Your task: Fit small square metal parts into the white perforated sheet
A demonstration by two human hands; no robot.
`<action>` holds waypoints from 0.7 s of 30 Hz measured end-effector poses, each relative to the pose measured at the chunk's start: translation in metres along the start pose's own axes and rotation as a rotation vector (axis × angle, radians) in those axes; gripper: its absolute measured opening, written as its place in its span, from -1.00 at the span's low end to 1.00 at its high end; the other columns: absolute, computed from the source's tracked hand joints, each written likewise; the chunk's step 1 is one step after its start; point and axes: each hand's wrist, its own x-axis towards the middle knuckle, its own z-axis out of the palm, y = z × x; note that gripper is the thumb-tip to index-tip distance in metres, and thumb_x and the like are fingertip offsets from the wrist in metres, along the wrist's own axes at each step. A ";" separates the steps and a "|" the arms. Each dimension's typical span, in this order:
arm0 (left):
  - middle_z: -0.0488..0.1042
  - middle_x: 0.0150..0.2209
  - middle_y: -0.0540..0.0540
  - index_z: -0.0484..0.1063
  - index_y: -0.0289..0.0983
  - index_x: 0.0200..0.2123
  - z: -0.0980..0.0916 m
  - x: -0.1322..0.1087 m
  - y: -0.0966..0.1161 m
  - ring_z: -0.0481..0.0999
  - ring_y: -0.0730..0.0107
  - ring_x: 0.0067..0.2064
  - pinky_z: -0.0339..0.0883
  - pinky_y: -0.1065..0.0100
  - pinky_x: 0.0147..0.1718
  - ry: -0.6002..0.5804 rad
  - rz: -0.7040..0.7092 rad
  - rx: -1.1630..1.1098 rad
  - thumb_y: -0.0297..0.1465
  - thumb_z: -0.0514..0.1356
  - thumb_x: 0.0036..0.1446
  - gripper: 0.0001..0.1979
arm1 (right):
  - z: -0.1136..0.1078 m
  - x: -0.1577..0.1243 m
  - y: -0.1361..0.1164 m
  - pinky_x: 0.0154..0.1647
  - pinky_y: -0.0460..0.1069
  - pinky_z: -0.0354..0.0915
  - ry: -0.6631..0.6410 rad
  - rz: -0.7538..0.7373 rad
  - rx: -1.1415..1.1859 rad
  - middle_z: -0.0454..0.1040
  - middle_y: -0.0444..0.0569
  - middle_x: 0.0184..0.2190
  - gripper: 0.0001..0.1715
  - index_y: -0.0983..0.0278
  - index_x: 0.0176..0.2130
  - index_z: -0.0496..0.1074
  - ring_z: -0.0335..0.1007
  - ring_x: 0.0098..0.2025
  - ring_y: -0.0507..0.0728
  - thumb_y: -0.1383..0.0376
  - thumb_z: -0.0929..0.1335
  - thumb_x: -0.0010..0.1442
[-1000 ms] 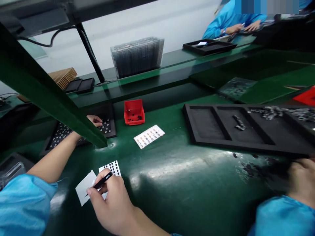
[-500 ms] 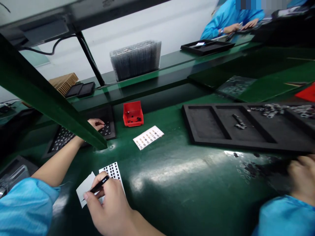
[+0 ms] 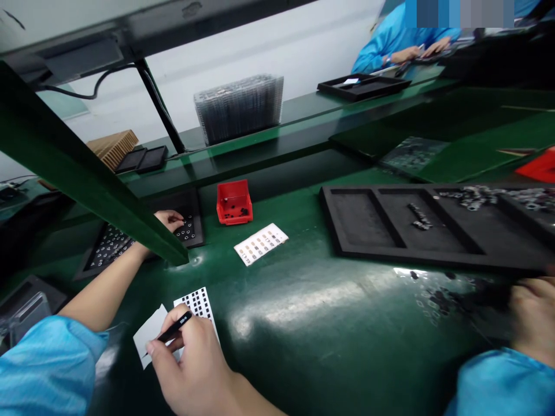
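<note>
My right hand (image 3: 202,361) holds black tweezers (image 3: 177,327) between thumb and fingers. Their tip points down at a white paper (image 3: 150,335) on the green table. Partly under this hand lies a white sheet with rows of small black squares (image 3: 198,299). Stretched out past the green post, my left hand (image 3: 170,219) rests at a black foam tray (image 3: 198,222). Its fingers are pinched together among small ring-like parts (image 3: 186,234); anything between them is too small to make out.
A green post (image 3: 108,185) crosses above my left forearm. Beyond my right hand are a red bin (image 3: 235,202) and a white card with small pieces (image 3: 261,244). A black compartment tray (image 3: 359,219) stands right; a co-worker's hand (image 3: 535,312) is by loose black parts (image 3: 442,300).
My two hands and the tweezers keep almost the same place. The co-worker's hand at the right has shifted slightly.
</note>
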 end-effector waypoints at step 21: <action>0.71 -0.29 -0.19 0.65 -0.26 -0.25 -0.028 -0.024 0.000 0.63 0.13 -0.25 0.58 0.18 -0.15 0.101 0.057 -0.112 -0.12 0.35 0.13 -0.68 | 0.005 -0.002 0.010 -0.28 0.01 0.55 0.051 0.050 0.016 0.61 -0.03 -0.25 -0.77 0.17 -0.13 0.49 0.75 -0.26 0.25 0.20 0.48 0.20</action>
